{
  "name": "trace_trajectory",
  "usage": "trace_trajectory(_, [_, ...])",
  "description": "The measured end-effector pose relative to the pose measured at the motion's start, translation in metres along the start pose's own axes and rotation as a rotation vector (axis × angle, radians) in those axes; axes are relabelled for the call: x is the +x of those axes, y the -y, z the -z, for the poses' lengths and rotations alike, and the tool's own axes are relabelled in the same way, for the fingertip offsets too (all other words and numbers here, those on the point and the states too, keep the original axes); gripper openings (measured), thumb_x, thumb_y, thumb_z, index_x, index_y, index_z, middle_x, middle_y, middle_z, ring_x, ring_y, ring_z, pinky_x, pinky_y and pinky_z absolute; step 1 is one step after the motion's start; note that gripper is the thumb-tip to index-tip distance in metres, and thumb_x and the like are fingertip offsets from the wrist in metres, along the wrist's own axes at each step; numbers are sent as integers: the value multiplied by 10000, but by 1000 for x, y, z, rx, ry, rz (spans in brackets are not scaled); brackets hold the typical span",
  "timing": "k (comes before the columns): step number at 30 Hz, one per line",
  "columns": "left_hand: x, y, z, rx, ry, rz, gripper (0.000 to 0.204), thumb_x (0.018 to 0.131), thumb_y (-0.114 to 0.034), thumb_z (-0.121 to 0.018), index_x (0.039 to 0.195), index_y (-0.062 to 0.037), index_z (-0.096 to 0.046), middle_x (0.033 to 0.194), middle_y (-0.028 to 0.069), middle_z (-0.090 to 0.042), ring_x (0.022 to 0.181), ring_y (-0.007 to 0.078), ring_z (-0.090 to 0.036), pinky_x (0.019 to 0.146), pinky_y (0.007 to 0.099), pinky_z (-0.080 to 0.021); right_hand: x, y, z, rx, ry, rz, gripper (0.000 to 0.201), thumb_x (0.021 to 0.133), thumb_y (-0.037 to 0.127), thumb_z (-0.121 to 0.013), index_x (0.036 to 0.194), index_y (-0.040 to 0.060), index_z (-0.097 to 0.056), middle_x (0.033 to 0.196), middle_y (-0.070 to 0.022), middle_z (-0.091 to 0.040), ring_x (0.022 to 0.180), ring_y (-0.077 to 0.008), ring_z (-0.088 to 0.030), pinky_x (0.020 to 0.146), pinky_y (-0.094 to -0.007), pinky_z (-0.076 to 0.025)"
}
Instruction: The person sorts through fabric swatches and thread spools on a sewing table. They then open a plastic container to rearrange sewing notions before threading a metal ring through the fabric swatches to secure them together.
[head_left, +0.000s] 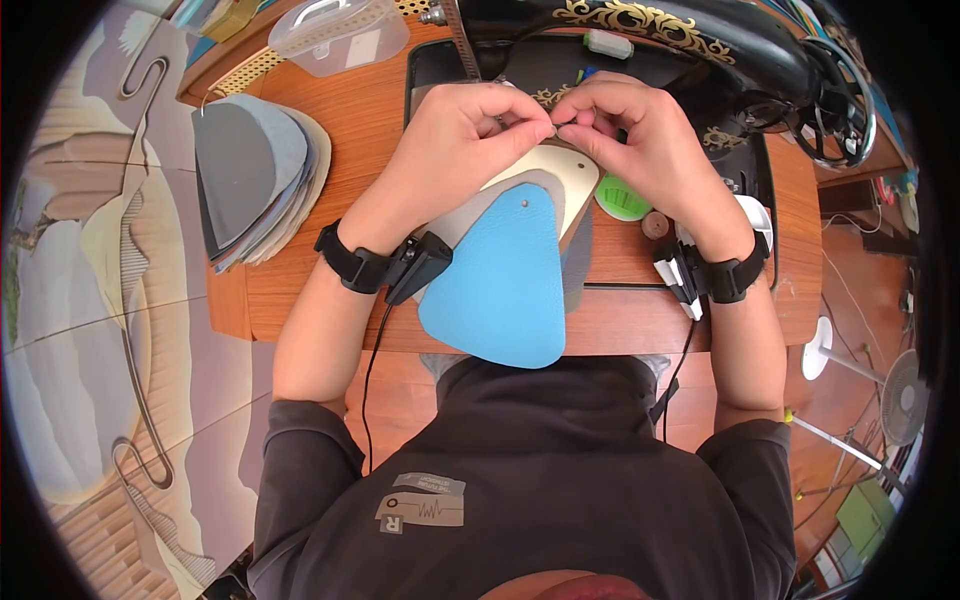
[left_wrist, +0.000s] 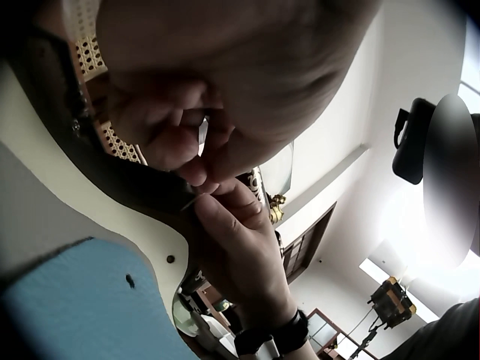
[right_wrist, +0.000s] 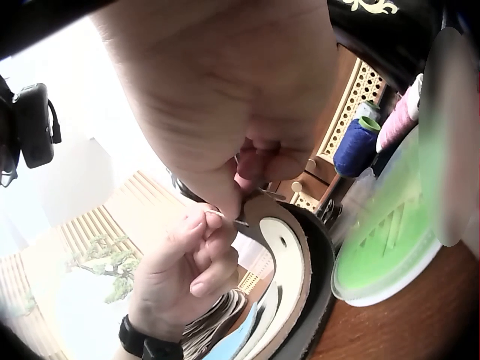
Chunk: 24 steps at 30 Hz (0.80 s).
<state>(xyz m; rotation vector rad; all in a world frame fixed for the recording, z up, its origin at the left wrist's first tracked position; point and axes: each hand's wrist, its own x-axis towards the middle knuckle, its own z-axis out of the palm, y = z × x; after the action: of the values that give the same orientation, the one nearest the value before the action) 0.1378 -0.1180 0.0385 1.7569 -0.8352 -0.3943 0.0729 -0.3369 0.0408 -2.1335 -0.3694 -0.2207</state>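
Observation:
Above a fanned pile of leather swatches, my left hand (head_left: pixel 465 135) and right hand (head_left: pixel 645 140) meet fingertip to fingertip. Between them they pinch a thin metal wire piece (right_wrist: pixel 241 223), mostly hidden by the fingers; I cannot tell whether it is a ring. The blue swatch (head_left: pixel 495 280) lies on top, a punched hole in its narrow end, its wide end reaching past the table's front edge. Behind it show a grey swatch (head_left: pixel 465 215) and a cream swatch (head_left: pixel 575 165), also with a hole. A brown swatch (right_wrist: pixel 296 236) has its narrow end right at the fingers.
Another swatch stack (head_left: pixel 250 150) lies at the table's left. A black sewing machine (head_left: pixel 650 25) spans the back, with a clear plastic box (head_left: pixel 340 40) to its left. Beside my right hand are a green round case (head_left: pixel 622 200) and a wooden bobbin (head_left: pixel 655 225). Thread spools (right_wrist: pixel 356 146) stand behind.

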Motion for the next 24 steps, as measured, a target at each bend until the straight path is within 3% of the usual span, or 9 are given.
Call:
trace_trajectory(10, [-1,-4,-2,-103,25,91,131,959,-107,-720,1035,-3,-742,785,13,-702,598,37,-569,523,192,-429,0,-1,1,23,21,53,70,894,47,-707,940,1,-682,773,-32,-585,677,-115,-522,617,-276,-464])
trace_trajectory(13, [-2,-9,-4,140,65,206,195,933,-111,-741,1095,-5,-719,899,30,-723,586,39,-546,532,201,-435,0,-5,-1,2,-4,-24,60,902,19,-700,941,-2,-660,788,4,-582,693,-61,-480,605,-240,-420])
trace_trajectory(16, [-5,5,-8,245,48,-21,290,901,-106,-761,1162,-5,-685,939,6,-686,580,32,-503,542,204,-422,1,-7,0,43,-2,-69,58,916,30,-690,927,-2,-643,756,12,-584,697,-54,-492,605,-240,-424])
trace_trajectory(19, [-5,11,-11,305,92,-71,326,889,-80,-753,1192,1,-664,920,-11,-626,604,30,-481,555,215,-417,1,-5,1,27,18,-112,45,922,27,-681,928,1,-646,753,20,-585,696,-51,-499,603,-235,-423])
trace_trajectory(22, [-3,8,-10,216,134,93,275,898,-68,-730,1161,-7,-677,866,-11,-574,645,42,-507,580,236,-434,0,-5,0,-9,22,-88,41,929,26,-673,922,1,-642,760,17,-594,699,-48,-512,597,-232,-425])
trace_trajectory(24, [-2,10,-9,267,155,92,221,911,-71,-713,1120,-9,-678,872,-3,-579,662,48,-510,590,244,-435,1,-5,-1,23,9,-114,78,922,57,-678,922,-8,-635,693,-9,-545,649,-77,-473,581,-264,-426])
